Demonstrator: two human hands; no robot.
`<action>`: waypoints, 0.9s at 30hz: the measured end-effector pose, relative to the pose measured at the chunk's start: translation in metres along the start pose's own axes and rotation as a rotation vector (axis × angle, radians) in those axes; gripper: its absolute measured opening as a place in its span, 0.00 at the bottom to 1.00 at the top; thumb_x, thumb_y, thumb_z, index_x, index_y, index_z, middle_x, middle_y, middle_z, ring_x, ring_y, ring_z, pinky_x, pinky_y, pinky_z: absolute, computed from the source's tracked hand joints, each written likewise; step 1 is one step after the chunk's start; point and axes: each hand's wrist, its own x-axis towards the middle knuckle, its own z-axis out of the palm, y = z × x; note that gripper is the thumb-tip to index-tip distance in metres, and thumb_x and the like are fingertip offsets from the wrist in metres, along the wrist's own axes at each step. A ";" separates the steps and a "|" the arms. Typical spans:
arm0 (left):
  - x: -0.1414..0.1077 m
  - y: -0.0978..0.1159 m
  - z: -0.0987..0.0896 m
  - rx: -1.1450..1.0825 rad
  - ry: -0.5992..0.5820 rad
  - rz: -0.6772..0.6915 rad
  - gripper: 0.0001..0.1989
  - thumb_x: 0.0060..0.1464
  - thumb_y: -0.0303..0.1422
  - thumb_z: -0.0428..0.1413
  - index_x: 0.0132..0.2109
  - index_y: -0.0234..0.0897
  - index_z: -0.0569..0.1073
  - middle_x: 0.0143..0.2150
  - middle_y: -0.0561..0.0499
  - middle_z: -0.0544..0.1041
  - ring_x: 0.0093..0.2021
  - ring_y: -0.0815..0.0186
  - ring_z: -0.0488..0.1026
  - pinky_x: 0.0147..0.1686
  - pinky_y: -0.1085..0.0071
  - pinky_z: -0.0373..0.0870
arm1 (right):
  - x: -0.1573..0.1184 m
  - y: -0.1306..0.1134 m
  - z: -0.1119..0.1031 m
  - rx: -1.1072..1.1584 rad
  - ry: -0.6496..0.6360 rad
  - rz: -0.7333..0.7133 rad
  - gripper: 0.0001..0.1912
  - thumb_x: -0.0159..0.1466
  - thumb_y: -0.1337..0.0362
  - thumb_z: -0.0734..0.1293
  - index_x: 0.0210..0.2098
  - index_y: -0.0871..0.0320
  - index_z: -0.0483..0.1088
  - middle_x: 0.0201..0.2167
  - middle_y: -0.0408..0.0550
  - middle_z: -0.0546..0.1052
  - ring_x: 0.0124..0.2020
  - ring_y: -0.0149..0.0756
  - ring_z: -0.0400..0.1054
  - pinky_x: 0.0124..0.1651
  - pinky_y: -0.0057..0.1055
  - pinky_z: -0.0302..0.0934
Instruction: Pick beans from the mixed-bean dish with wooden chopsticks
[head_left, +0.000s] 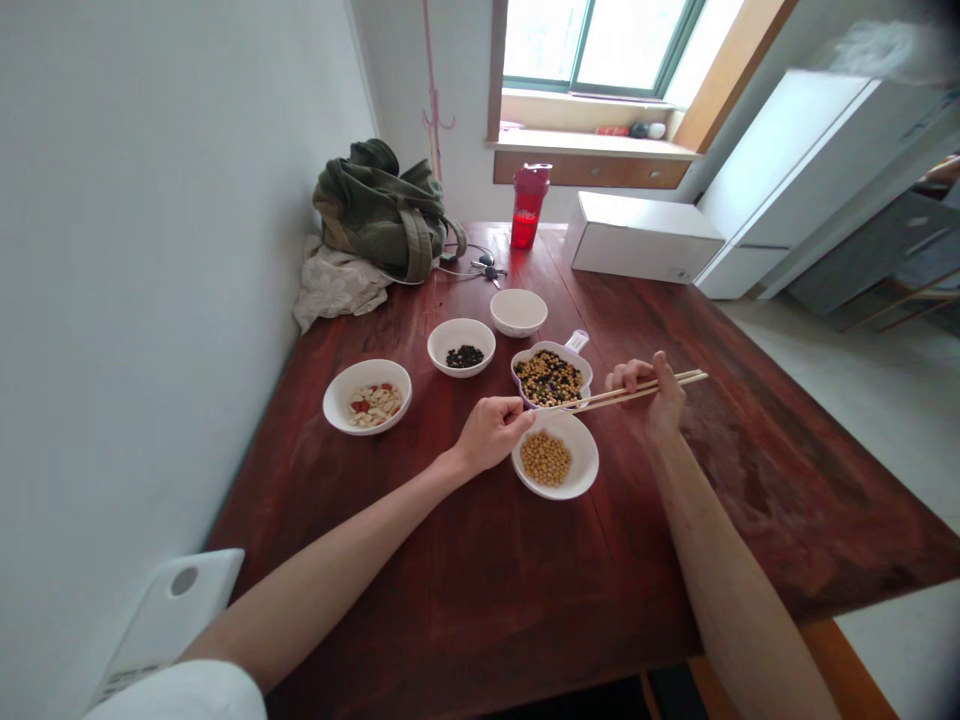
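Observation:
My right hand [651, 398] is closed around a pair of wooden chopsticks [622, 394], which slant leftward. Their tips reach the gap between a flower-shaped, purple-rimmed dish [523, 390] with a handle and a white bowl [581, 480]. Yellow and dark beans [551, 378] lie mixed in the dish; yellow beans [546, 459] fill the bottom of the bowl. At the left side of that gap, my left hand [489, 432] is closed, thumb and forefinger by both rims and the chopstick tips. Which of these it pinches, I cannot tell.
Further left are a bowl [339, 410] of pale flat seeds and red pieces, and a bowl [444, 335] of black beans. A white bowl [519, 312] stands beyond. Behind them are a green bag [375, 210], keys [491, 270], a red bottle [529, 205] and a white box [645, 235].

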 end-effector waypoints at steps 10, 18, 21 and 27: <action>0.000 -0.002 -0.001 0.001 -0.001 0.004 0.24 0.62 0.43 0.54 0.24 0.37 0.53 0.22 0.57 0.53 0.26 0.73 0.51 0.27 0.72 0.46 | 0.002 0.023 -0.002 -0.259 0.227 -0.135 0.32 0.67 0.37 0.61 0.22 0.56 0.72 0.18 0.44 0.70 0.17 0.29 0.60 0.19 0.29 0.50; 0.000 -0.002 0.000 0.004 -0.007 0.004 0.24 0.61 0.43 0.54 0.24 0.37 0.53 0.23 0.57 0.53 0.26 0.72 0.51 0.27 0.72 0.46 | -0.001 0.035 0.006 -0.441 0.255 -0.196 0.32 0.69 0.36 0.58 0.27 0.56 0.73 0.20 0.45 0.74 0.18 0.29 0.62 0.20 0.28 0.53; 0.000 -0.002 0.000 0.008 -0.005 0.005 0.24 0.61 0.43 0.53 0.24 0.37 0.54 0.22 0.57 0.53 0.26 0.72 0.51 0.27 0.71 0.46 | 0.000 0.040 0.004 -0.472 0.250 -0.196 0.32 0.69 0.36 0.57 0.28 0.56 0.73 0.21 0.45 0.75 0.18 0.30 0.63 0.21 0.29 0.54; 0.000 -0.001 0.000 0.000 -0.007 0.008 0.24 0.61 0.43 0.53 0.24 0.37 0.53 0.22 0.57 0.53 0.26 0.72 0.51 0.27 0.71 0.46 | 0.002 0.047 -0.001 -0.511 0.261 -0.173 0.32 0.68 0.35 0.58 0.29 0.56 0.74 0.22 0.45 0.75 0.20 0.31 0.64 0.23 0.30 0.56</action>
